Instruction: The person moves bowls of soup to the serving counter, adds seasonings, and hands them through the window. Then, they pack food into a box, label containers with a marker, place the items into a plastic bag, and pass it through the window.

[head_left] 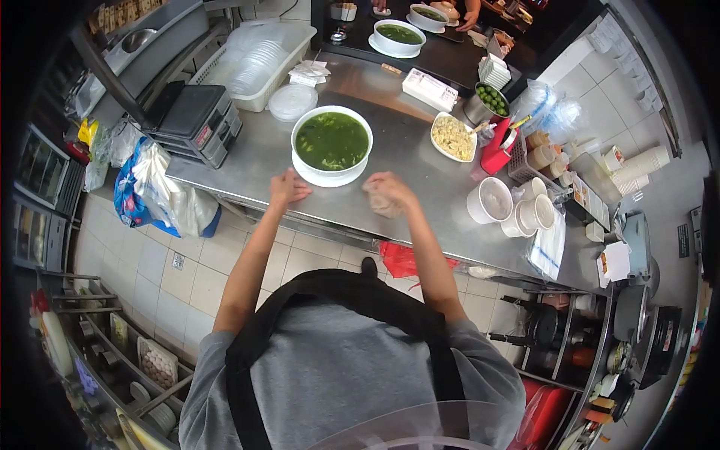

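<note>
A large white bowl [300, 124] of green soup with pale shreds [331, 141] stands on a white plate [327, 178] near the counter's front edge. My left hand [288, 187] is at the plate's lower left, fingers stretched out and holding nothing; whether they touch the plate I cannot tell. To the right of the plate, my right hand [393, 188] is closed on a crumpled beige cloth [384, 205] at the counter edge.
Behind the bowl are clear lids [292, 103] and a white crate [259, 96]. To the right stand a dish of pale chopped food [453, 138], a pot of green limes [491, 102] and white tubs [490, 200]. Across the counter, another person's hand [471, 19] is near more soup bowls [397, 36].
</note>
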{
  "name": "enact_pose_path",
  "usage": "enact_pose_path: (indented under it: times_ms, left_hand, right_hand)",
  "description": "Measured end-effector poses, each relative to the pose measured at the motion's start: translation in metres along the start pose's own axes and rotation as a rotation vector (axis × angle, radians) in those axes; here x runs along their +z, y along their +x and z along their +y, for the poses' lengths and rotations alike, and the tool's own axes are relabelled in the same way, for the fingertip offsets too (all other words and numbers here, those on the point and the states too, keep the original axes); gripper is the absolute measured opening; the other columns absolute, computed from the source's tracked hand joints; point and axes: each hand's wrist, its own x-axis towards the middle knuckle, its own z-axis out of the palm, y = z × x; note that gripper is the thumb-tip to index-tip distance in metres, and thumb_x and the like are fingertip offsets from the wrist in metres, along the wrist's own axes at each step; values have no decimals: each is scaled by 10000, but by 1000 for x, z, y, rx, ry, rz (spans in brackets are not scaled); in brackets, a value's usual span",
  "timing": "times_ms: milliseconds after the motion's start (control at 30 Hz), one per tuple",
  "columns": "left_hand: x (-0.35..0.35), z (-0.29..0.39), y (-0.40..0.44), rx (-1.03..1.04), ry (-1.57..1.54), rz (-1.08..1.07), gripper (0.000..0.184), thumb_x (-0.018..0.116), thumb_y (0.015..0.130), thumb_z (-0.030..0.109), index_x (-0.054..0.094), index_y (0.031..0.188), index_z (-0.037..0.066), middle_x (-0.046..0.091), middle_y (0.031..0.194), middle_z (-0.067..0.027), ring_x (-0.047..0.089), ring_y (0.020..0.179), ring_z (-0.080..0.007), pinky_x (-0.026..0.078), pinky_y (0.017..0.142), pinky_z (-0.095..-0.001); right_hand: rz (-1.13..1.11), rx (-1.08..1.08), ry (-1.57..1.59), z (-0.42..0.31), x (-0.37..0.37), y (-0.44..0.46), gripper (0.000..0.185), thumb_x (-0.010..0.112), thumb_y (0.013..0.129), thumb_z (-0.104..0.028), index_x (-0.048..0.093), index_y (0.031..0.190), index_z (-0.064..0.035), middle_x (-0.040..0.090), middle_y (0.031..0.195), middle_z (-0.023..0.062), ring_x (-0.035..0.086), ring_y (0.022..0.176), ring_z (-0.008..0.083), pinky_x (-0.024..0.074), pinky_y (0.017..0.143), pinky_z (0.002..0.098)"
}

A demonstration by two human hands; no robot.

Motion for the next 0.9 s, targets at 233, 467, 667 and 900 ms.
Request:
enact_pose_path:
  times_ms: [233,467,667,900]
  left_hand:
    - [24,27,-9,138,54,105,702,406,853,559,441,1220,-39,563,1036,-203,635,737,-271,562,558,-341]
    - [28,23,1,206,164,191,648,382,873,487,473,1189,-71,585,908,-216,619,624,-242,563,492,-337]
    - [22,15,9,191,133,184,671,360,873,504,479,1174,-84,579,916,-233,619,624,-243,559,469,-336]
    - [-5,39,31,465,530,348,799,253,866,622,486,1189,-70,534,1155,-220,524,1068,-305,411,927,-374]
  right_hand:
    - [392,17,993,-10,4,81,642,290,911,-531,225,1385,-103,339,1383,132,290,1282,232,284,1009,374]
    - [429,38,1085,-1,27,116,550,218,957,-430,370,1321,-47,381,1353,114,326,1253,217,233,1030,318]
    - [479,-56,1091,-4,30,108,451,246,960,-303,448,1255,-27,446,1301,108,390,1207,227,272,1005,302]
    - [945,-6,549,16,-49,49,347,561,819,-355,647,880,-25,627,906,169,591,868,258,439,802,342]
